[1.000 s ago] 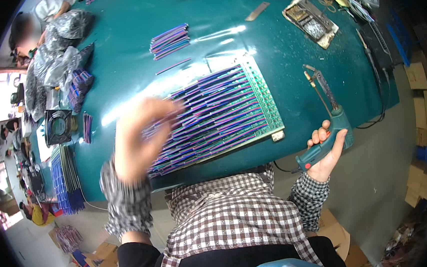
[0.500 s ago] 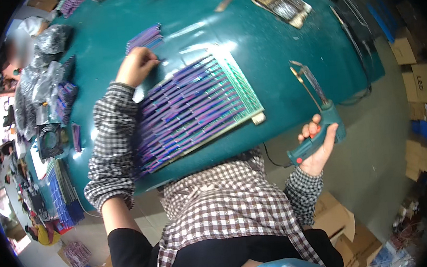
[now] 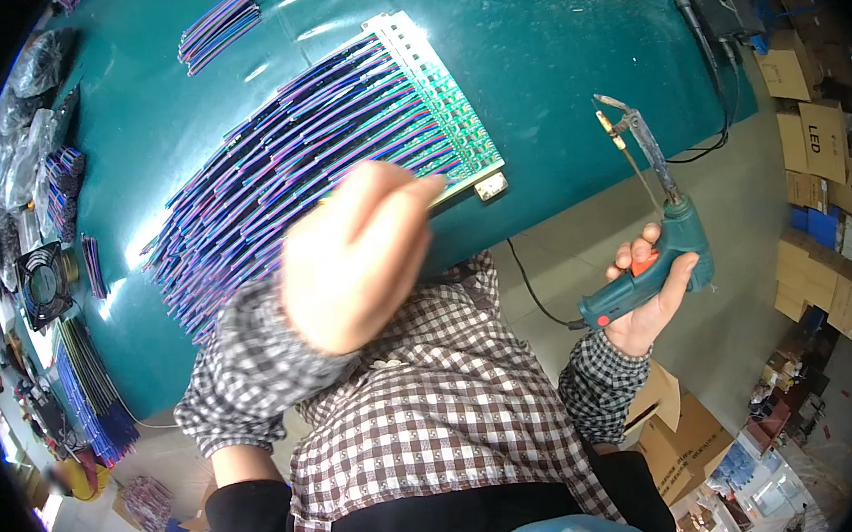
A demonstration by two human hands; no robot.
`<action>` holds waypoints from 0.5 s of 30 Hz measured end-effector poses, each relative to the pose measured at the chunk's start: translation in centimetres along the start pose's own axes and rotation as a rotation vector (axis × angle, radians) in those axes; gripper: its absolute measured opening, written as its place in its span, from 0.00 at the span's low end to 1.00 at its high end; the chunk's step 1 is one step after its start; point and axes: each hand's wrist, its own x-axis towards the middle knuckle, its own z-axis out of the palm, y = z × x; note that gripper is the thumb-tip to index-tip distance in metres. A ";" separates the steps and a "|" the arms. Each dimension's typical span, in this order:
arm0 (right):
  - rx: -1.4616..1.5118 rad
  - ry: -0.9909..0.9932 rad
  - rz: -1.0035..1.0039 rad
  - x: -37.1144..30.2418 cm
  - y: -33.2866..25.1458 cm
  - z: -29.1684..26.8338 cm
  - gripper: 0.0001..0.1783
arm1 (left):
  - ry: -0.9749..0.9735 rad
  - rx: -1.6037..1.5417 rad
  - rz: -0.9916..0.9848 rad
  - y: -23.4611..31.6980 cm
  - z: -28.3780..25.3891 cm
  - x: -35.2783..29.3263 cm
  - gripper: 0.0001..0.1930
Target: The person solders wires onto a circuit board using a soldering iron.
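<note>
Wire-and-board array [image 3: 336, 143] now left alone on counter [image 3: 550, 66]; left hand [image 3: 351, 262] lifted back toward six o'clock, grip unreadable; right hand [image 3: 649, 298] still gripping soldering gun [image 3: 660, 248].

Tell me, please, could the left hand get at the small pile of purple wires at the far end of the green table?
Probably yes: the left hand is empty, and only bare table and the flat wired strips lie before the pile.
</note>
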 end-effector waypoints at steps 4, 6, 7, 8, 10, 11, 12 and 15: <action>-0.097 -0.022 -0.044 -0.8 -0.3 0.2 0.31 | -0.050 0.211 0.122 -0.9 4.2 -0.5 0.18; -0.067 -0.041 -0.034 -1.1 -0.4 -0.3 0.32 | -0.072 0.207 0.085 -0.7 4.3 -0.7 0.19; -0.034 -0.063 -0.023 -1.3 -0.5 -0.5 0.32 | -0.073 0.203 0.084 -0.6 4.5 -0.7 0.19; -0.037 -0.061 -0.021 -1.6 -0.6 -0.5 0.32 | -0.054 0.202 0.081 -0.6 4.5 -0.8 0.19; -0.133 -0.021 -0.041 -2.4 -0.8 -0.5 0.34 | -0.037 0.198 0.073 -0.6 4.6 -0.8 0.19; -0.136 -0.019 -0.038 -2.8 -0.9 -0.6 0.34 | 0.017 0.203 0.091 -0.7 4.9 -0.9 0.19; -0.220 -0.024 -0.082 -3.4 -1.1 -0.6 0.35 | 0.071 0.209 0.109 -0.9 5.0 -0.9 0.19; -0.388 -0.026 -0.156 -4.2 -1.5 -0.3 0.37 | 0.028 0.257 0.105 -1.0 5.2 -0.5 0.16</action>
